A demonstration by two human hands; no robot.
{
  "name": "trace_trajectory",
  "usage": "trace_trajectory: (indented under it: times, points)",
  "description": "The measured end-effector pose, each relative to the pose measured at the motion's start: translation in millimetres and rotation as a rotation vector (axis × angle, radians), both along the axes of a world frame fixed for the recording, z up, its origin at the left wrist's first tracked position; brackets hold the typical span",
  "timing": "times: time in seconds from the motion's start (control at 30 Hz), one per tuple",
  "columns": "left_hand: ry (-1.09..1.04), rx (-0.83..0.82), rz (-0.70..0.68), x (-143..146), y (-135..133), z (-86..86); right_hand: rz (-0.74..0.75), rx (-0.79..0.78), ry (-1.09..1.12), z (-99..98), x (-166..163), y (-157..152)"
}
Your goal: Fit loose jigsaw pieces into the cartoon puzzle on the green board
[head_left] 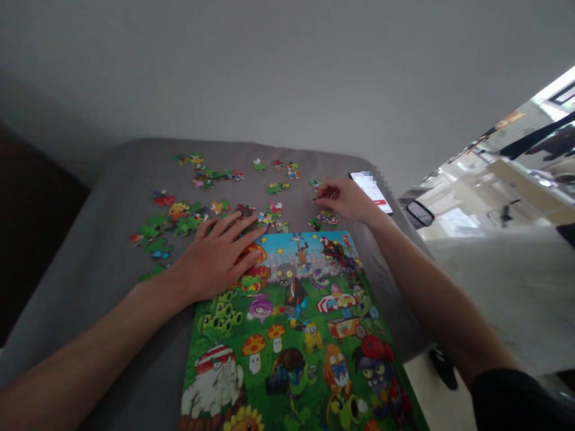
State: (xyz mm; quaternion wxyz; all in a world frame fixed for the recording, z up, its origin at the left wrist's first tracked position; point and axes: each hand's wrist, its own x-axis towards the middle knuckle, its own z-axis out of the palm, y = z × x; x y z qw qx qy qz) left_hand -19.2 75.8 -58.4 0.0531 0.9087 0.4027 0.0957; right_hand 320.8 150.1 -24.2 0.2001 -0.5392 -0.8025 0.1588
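A colourful cartoon picture board (278, 335) lies on the grey-covered table, its near end running out of the bottom of the view. My left hand (220, 257) rests flat over its upper left corner, fingers spread, the fingertips among loose jigsaw pieces. Beyond the board's upper right edge, my right hand (344, 199) has thumb and fingers pinched on a small dark puzzle piece (315, 200). Just below that hand lie other loose pieces (327, 218). Many green and multicoloured pieces (155, 230) are scattered to the left of the board, and a few more (277, 188) lie past its top edge.
A phone (372, 193) with a lit screen lies at the table's right edge, beside my right wrist. A grey cloth (121, 197) covers the table, which stands against a pale wall (251, 72). On the right, past the table edge, there is a bright room with a light floor.
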Motion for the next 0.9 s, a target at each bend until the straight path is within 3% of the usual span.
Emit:
trace_trajectory:
  times: [0.23,0.4,0.73,0.9]
  points:
    - [0.034,-0.018,0.035,-0.3,0.7,-0.7,0.001,0.094,0.022,-2.9,9.7,-9.2]
    - [0.052,-0.031,0.045,-0.8,0.9,-0.4,0.07,-0.01,0.011,-9.6,16.2,-25.1]
    - [0.061,0.03,0.035,-4.5,0.8,-6.0,-0.039,-0.052,0.389,-32.8,16.9,-24.3]
    - [0.053,0.015,0.028,-4.3,0.8,-3.1,-0.057,-0.042,0.493,-29.4,12.7,-27.8]
